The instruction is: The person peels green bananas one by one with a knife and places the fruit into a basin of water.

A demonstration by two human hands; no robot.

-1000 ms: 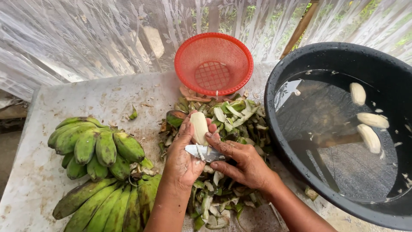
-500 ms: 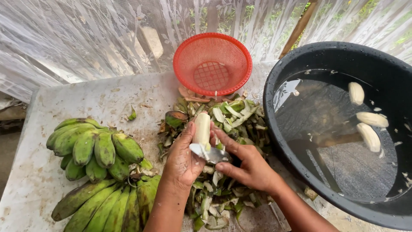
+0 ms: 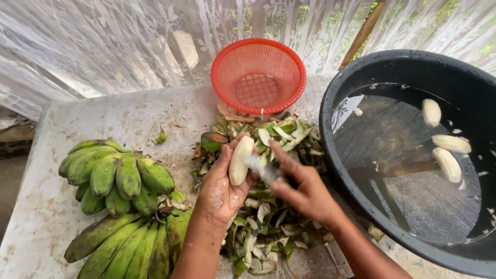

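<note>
Over a stained white table (image 3: 103,119), we hold a peeled banana (image 3: 241,160) in our left hand (image 3: 219,191), fingers curled around its lower half. Half a second ago the knife (image 3: 263,170) lay flat against the banana's base; now it has swung off to the right and shows only as a blur, gripped in our right hand (image 3: 305,194), whose fingers are closed on it. We judge that a scraping stroke has just ended and the pale flesh is nearly clean. The banana's long axis runs almost upright in the view, leaning slightly right, its rounded tip pointing away from us toward a red basket (image 3: 258,75) at the table's far edge. It sits above a heap of green peelings (image 3: 268,227). To the left lie bunches of unpeeled green bananas (image 3: 116,178). To the right stands a black tub (image 3: 361,77) of water where three peeled bananas (image 3: 447,163) float. A lace curtain (image 3: 103,41) hangs behind.
</note>
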